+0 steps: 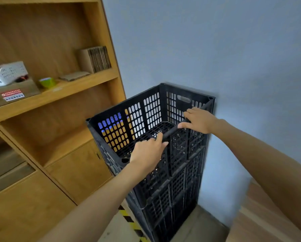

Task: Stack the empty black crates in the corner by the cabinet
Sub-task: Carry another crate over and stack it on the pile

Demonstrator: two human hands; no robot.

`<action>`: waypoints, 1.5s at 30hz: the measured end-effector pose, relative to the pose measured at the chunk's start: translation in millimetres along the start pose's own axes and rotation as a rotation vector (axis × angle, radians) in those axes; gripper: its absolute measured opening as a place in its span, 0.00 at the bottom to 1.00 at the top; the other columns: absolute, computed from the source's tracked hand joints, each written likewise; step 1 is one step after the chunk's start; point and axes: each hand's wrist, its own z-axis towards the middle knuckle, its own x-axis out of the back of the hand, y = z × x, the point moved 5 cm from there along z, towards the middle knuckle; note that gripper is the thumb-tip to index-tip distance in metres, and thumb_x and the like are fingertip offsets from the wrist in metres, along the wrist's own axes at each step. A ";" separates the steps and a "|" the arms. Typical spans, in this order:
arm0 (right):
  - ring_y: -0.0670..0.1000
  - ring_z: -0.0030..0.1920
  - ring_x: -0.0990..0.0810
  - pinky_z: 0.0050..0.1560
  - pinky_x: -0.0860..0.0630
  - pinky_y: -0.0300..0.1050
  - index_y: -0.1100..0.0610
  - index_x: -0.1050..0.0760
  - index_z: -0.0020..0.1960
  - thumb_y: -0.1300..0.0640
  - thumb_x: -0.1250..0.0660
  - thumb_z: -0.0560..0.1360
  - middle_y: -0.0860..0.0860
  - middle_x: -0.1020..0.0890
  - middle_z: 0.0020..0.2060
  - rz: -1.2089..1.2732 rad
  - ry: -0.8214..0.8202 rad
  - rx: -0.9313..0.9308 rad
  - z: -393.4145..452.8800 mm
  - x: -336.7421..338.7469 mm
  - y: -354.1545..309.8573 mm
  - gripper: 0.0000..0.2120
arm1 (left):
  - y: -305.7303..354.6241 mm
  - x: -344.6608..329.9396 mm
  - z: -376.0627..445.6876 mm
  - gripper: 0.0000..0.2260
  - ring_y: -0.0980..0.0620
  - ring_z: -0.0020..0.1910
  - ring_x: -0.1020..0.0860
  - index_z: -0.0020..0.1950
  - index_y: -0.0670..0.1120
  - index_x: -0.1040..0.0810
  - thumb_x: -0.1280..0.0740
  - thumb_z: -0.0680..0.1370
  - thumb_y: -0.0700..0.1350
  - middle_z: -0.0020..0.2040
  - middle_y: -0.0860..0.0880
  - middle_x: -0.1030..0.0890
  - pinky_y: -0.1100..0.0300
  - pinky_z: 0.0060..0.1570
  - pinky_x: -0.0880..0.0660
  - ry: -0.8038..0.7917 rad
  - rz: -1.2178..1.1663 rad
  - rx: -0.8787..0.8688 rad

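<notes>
A stack of black perforated plastic crates (172, 172) stands at centre frame, in the corner between the pale blue-grey wall (216, 41) at right and the tall wooden cabinet (46, 130) at left. The top black crate (146, 112) is empty; its slotted floor and walls are visible from above, and a handle cut-out shows in its far wall. Both hands sit on its near rim. The left hand (147, 152), lower centre, has its fingers curled over the rim near the near corner, the grip clenched on the crate edge. The right hand (197, 121), right of centre, wraps the same rim further along, thumb underneath and fingers over, likewise grasping the crate. Both bare forearms extend from the lower edge of the frame. Yellow-and-black striped tape (130, 222) runs along the floor at the base of the stack. On the cabinet shelf at upper left lie a white perforated basket (6, 74), a green roll of tape (47, 82), and a bundle of flat cardboard sheets (94, 59) standing on edge.
</notes>
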 end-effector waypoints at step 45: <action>0.49 0.48 0.35 0.52 0.32 0.48 0.52 0.38 0.47 0.21 0.66 0.65 0.48 0.32 0.43 0.000 -0.009 -0.247 -42.0 0.2 -35.0 0.38 | -28.5 -1.9 -20.6 0.26 0.44 0.31 0.23 0.55 0.49 0.33 0.63 0.81 0.63 0.31 0.49 0.25 0.50 0.37 0.23 -0.041 -0.330 -0.078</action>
